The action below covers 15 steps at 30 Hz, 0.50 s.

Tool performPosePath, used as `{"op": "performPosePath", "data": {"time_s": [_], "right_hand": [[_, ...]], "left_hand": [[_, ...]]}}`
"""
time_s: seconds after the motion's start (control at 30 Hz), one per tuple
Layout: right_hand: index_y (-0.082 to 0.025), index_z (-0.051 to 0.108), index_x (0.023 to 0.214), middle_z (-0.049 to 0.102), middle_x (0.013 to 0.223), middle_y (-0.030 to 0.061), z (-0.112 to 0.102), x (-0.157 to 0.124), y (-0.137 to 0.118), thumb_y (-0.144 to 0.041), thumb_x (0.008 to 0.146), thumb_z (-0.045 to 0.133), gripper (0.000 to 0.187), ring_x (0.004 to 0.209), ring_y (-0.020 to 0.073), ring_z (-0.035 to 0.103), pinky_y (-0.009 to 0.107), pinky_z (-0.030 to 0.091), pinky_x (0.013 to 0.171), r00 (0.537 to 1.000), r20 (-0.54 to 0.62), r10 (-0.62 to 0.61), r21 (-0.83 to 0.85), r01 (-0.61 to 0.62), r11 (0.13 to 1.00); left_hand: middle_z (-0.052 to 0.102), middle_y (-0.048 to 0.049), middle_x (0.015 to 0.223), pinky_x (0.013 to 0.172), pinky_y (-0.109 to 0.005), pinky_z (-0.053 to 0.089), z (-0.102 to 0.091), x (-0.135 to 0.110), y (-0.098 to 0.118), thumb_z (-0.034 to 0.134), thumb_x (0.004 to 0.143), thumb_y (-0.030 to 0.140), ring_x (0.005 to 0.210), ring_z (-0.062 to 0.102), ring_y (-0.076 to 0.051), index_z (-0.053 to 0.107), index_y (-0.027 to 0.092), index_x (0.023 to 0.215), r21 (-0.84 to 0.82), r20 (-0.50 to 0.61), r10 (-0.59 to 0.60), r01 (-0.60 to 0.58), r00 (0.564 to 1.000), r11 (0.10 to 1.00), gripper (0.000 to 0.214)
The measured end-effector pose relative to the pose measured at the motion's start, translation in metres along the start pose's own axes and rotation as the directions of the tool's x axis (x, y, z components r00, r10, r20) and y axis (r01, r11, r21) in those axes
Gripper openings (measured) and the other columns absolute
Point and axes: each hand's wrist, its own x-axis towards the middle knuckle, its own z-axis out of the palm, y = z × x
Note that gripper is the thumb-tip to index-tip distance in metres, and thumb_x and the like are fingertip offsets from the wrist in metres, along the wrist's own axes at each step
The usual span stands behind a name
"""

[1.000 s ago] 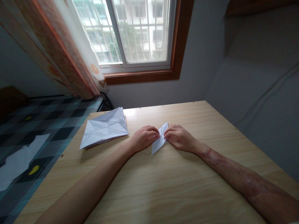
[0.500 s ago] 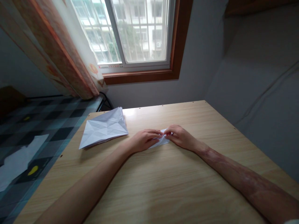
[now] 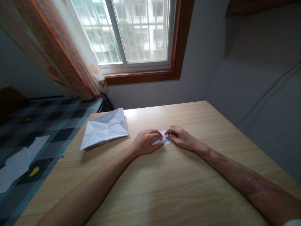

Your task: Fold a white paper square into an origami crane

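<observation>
A small piece of folded white paper [image 3: 166, 142] lies on the wooden table [image 3: 178, 182], between my two hands. My left hand [image 3: 148, 141] grips its left side, with the thumb at the near edge and curled fingers on top. From the other side my right hand [image 3: 177, 136] pinches the paper with thumb and fingertips. The fingertips of both hands nearly meet over its middle. Parts of the paper are hidden beneath the fingers.
A stack of creased white paper sheets [image 3: 105, 128] rests at the table's far left. Beyond the left edge, a checked cloth [image 3: 54, 116] carries a torn white paper [image 3: 21, 160]. A window [image 3: 143, 31] and a curtain [image 3: 63, 47] are behind the table.
My left thumb has shifted right along the paper's near edge and the left fingers have curled more. My right hand has stayed almost in place.
</observation>
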Motion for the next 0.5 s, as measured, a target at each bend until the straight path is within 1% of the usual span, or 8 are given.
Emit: {"op": "performPosePath", "data": {"time_s": [0.1, 0.17, 0.27, 0.37, 0.43, 0.5], "right_hand": [[-0.022, 0.079, 0.098, 0.072, 0.096, 0.0053, 0.000, 0.000, -0.001, -0.016, 0.099, 0.071, 0.010, 0.093, 0.0220, 0.067, 0.036, 0.052, 0.085, 1.000, -0.008, -0.015, -0.016, 0.015, 1.000], [-0.022, 0.079, 0.095, 0.072, 0.096, 0.0058, 0.000, 0.000, -0.001, -0.016, 0.100, 0.070, 0.012, 0.095, 0.0227, 0.067, 0.036, 0.052, 0.087, 1.000, -0.010, -0.025, -0.024, 0.025, 0.999], [-0.023, 0.079, 0.095, 0.073, 0.098, 0.0059, 0.000, 0.000, -0.002, -0.012, 0.098, 0.070, 0.015, 0.099, 0.0236, 0.067, 0.039, 0.052, 0.091, 0.998, -0.031, -0.047, -0.050, 0.045, 0.998], [-0.024, 0.078, 0.096, 0.074, 0.104, 0.0062, 0.000, -0.001, -0.003, -0.009, 0.095, 0.071, 0.017, 0.106, 0.0252, 0.067, 0.042, 0.052, 0.098, 0.995, -0.051, -0.088, -0.096, 0.083, 0.992], [-0.024, 0.077, 0.095, 0.075, 0.109, 0.0063, 0.000, -0.002, -0.004, -0.008, 0.094, 0.071, 0.017, 0.108, 0.0255, 0.067, 0.042, 0.052, 0.099, 0.992, -0.056, -0.109, -0.111, 0.102, 0.989], [-0.024, 0.076, 0.095, 0.075, 0.109, 0.0062, 0.000, -0.002, -0.004, -0.007, 0.093, 0.070, 0.018, 0.107, 0.0250, 0.068, 0.041, 0.052, 0.097, 0.991, -0.053, -0.120, -0.131, 0.112, 0.985]], "left_hand": [[0.083, -0.0062, 0.114, 0.090, -0.034, 0.063, 0.001, 0.000, 0.003, 0.073, 0.100, 0.041, 0.101, 0.080, -0.023, 0.080, 0.026, 0.116, 0.060, 0.001, -0.010, 0.010, 1.000, 0.998, 0.023], [0.084, -0.0049, 0.119, 0.090, -0.033, 0.064, 0.002, -0.002, 0.002, 0.068, 0.103, 0.038, 0.100, 0.081, -0.022, 0.081, 0.029, 0.119, 0.076, 0.009, 0.025, -0.026, 1.000, 0.997, 0.022], [0.082, -0.0024, 0.129, 0.093, -0.033, 0.064, 0.002, -0.005, 0.000, 0.062, 0.106, 0.032, 0.101, 0.083, -0.020, 0.084, 0.032, 0.114, 0.084, 0.022, 0.100, -0.101, 0.995, 0.991, 0.023], [0.081, -0.0033, 0.132, 0.097, -0.033, 0.064, 0.000, -0.005, -0.004, 0.063, 0.105, 0.030, 0.107, 0.082, -0.021, 0.084, 0.032, 0.116, 0.074, 0.050, 0.136, -0.140, 0.989, 0.987, 0.025], [0.082, -0.0038, 0.131, 0.101, -0.034, 0.064, -0.002, -0.004, -0.006, 0.064, 0.104, 0.030, 0.110, 0.082, -0.022, 0.084, 0.032, 0.119, 0.063, 0.064, 0.152, -0.156, 0.986, 0.986, 0.025], [0.082, -0.0039, 0.130, 0.110, -0.038, 0.061, -0.004, -0.003, -0.009, 0.064, 0.103, 0.028, 0.115, 0.081, -0.022, 0.083, 0.031, 0.120, 0.052, 0.067, 0.189, -0.193, 0.980, 0.980, 0.025]]}}
